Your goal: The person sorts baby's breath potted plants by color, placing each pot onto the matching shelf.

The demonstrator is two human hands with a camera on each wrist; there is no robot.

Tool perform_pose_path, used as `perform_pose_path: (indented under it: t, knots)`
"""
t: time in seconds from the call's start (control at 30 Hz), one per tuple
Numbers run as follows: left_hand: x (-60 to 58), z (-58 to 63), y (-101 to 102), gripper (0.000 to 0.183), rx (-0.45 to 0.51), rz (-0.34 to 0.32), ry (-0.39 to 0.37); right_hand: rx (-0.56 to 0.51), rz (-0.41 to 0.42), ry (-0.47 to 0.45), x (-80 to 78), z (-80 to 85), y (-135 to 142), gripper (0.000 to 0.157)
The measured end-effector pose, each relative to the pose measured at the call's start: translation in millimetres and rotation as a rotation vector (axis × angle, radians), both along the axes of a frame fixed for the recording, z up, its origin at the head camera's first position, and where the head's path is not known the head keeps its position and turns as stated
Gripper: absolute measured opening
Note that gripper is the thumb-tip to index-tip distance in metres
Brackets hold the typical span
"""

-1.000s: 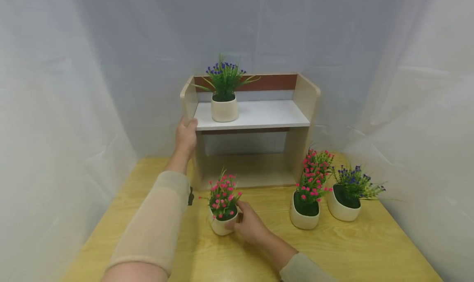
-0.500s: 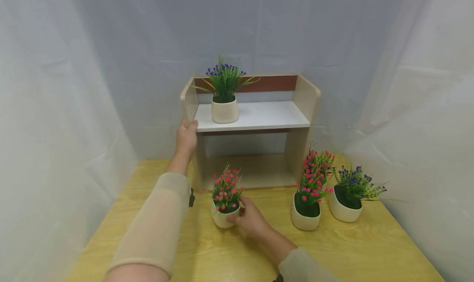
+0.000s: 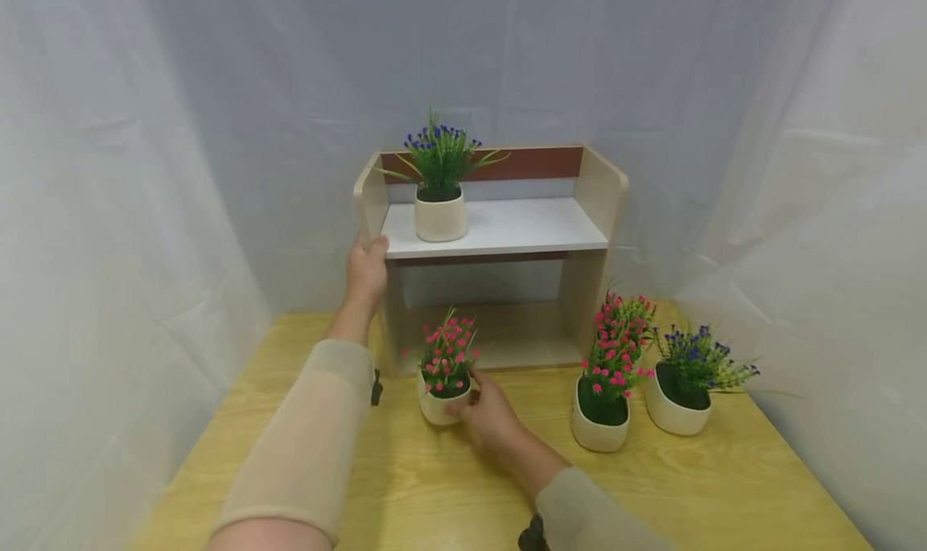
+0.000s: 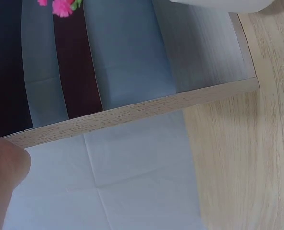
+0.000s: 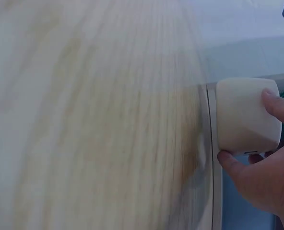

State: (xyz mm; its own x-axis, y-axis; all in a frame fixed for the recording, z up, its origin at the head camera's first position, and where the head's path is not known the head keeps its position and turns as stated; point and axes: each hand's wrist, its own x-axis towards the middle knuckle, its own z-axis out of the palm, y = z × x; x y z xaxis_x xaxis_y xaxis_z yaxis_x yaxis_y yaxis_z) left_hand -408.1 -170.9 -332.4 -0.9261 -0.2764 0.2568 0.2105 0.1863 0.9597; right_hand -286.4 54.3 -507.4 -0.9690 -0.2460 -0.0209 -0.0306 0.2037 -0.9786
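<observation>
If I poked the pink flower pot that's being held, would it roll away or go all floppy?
The pot probably wouldn't roll far, as its sides look flattish. It might feel a bit slippery, since its surface looks smooth. The plant would likely bend at the tips, because it looks thin and grassy there.

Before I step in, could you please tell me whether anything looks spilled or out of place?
Nothing stands out: no spill or damage shows. The blue-flowered plant on the rack stands upright; the right hand holds a pink-flowered pot.
</observation>
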Motion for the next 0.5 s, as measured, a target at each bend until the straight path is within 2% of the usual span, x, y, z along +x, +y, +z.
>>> perform_pose_path:
  t: [0.2, 0.5]
  knots:
    - [0.1, 1.5, -1.0, 0.063, -0.002, 0.007, -0.011, -0.018, -0.037, 0.028, -12.4, 1.4, -4.6, 0.091]
    - [0.0, -0.3, -0.5, 0.057, 0.019, -0.002, 0.01, 0.072, -0.076, 0.099, -25.2, 2.3, -12.4, 0.09]
